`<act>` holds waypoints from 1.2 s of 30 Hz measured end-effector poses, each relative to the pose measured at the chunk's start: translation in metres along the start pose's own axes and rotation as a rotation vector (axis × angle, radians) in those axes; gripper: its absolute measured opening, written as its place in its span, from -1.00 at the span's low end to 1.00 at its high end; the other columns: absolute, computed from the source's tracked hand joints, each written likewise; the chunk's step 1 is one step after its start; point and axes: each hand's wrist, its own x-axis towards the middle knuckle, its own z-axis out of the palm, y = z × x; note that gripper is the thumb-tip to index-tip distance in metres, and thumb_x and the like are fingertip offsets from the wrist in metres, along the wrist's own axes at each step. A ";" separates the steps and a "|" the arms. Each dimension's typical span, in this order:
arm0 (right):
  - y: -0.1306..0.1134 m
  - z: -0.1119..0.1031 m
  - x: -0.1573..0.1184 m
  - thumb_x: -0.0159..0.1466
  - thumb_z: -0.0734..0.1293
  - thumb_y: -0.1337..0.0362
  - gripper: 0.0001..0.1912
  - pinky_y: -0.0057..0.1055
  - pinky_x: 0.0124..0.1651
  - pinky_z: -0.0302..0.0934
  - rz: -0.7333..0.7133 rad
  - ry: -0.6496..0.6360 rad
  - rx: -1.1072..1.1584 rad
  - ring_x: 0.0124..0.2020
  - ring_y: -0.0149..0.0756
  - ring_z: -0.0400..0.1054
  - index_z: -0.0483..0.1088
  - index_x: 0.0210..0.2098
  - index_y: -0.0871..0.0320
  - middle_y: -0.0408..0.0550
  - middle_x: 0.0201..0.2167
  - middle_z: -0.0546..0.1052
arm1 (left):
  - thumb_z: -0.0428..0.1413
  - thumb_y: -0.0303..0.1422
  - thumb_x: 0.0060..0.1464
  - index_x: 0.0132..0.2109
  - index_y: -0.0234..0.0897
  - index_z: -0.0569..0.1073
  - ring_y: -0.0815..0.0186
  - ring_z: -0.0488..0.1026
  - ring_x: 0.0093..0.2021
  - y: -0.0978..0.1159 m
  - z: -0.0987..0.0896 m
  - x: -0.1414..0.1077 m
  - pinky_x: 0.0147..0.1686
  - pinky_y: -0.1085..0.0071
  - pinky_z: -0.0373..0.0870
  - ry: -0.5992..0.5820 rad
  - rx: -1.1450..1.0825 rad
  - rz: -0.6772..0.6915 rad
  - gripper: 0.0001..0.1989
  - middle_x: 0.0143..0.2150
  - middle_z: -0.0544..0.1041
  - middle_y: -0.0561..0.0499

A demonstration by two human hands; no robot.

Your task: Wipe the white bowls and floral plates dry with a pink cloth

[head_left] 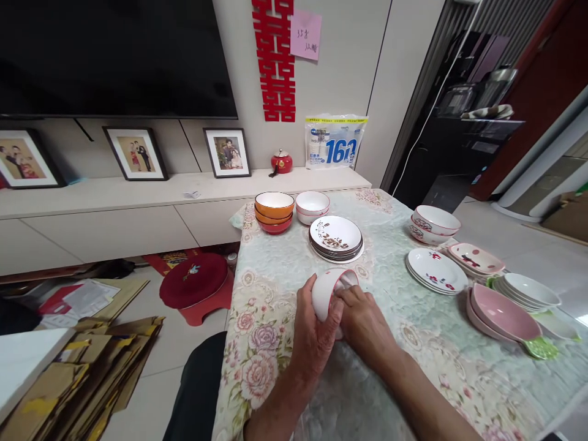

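Note:
My left hand (313,334) is wrapped round a white bowl with a red rim (323,291), thumb in front and fingers behind. The bowl is tilted on its side above the near part of the table, its mouth facing right. My right hand (366,318) reaches into that mouth with its fingers bent together. Something whitish shows by those fingers inside the bowl, but I cannot make out what it is. Just beyond lies a stack of white plates with a brown flower pattern (335,233).
Behind the plates stand orange and red bowls (274,214) and red-rimmed white bowls (313,204). To the right are patterned bowls (434,223), cherry-patterned plates (436,271), pink dishes (505,311) and white-green dishes (528,290). A flowered cloth (261,343) covers the table. A red stool (195,282) stands left.

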 end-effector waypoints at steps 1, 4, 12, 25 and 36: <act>-0.003 0.000 0.000 0.28 0.22 0.46 -0.81 -0.27 -0.19 0.15 -0.005 -0.030 0.018 -0.17 -0.13 0.29 0.46 -0.26 0.17 0.07 -0.22 0.51 | 0.19 -0.12 0.04 0.22 -0.28 0.28 0.01 0.31 0.19 -0.001 0.000 0.000 0.20 0.10 0.16 -0.001 0.001 0.006 -0.35 0.18 0.38 -0.22; -0.007 -0.005 -0.001 0.33 0.18 0.41 -0.79 -0.34 -0.22 0.14 -0.037 -0.109 0.284 -0.30 -0.26 0.27 0.41 -0.37 0.17 -0.03 -0.35 0.47 | 0.18 -0.13 0.07 0.24 -0.25 0.27 0.00 0.32 0.19 -0.001 -0.001 0.000 0.21 0.09 0.16 -0.016 -0.004 -0.012 -0.36 0.18 0.39 -0.21; 0.001 -0.023 0.000 0.41 0.15 0.24 -0.73 -0.41 -0.18 0.19 -0.135 -0.260 0.777 -0.28 -0.33 0.31 0.45 -0.27 0.14 -0.11 -0.33 0.47 | 0.14 -0.07 0.09 0.25 -0.27 0.25 -0.02 0.33 0.19 0.005 -0.005 0.003 0.18 0.08 0.18 -0.039 -0.065 -0.092 -0.35 0.17 0.41 -0.22; 0.019 -0.017 -0.003 0.33 0.18 0.36 -0.72 -0.30 -0.14 0.21 0.132 0.238 -0.086 -0.14 -0.15 0.30 0.49 -0.09 0.14 0.08 -0.20 0.43 | 0.14 -0.03 0.07 0.25 -0.26 0.25 0.04 0.42 0.07 -0.003 -0.007 0.006 0.04 0.17 0.33 -0.073 -0.158 -0.115 -0.32 0.12 0.45 -0.18; 0.023 -0.017 -0.004 0.30 0.23 0.21 -0.73 -0.22 -0.10 0.18 0.220 0.356 0.167 -0.22 -0.15 0.31 0.47 -0.45 0.14 0.03 -0.37 0.51 | 0.15 -0.02 0.06 0.25 -0.24 0.26 0.05 0.35 0.17 -0.006 -0.013 0.013 0.13 0.20 0.27 0.051 -0.225 -0.055 -0.32 0.19 0.40 -0.17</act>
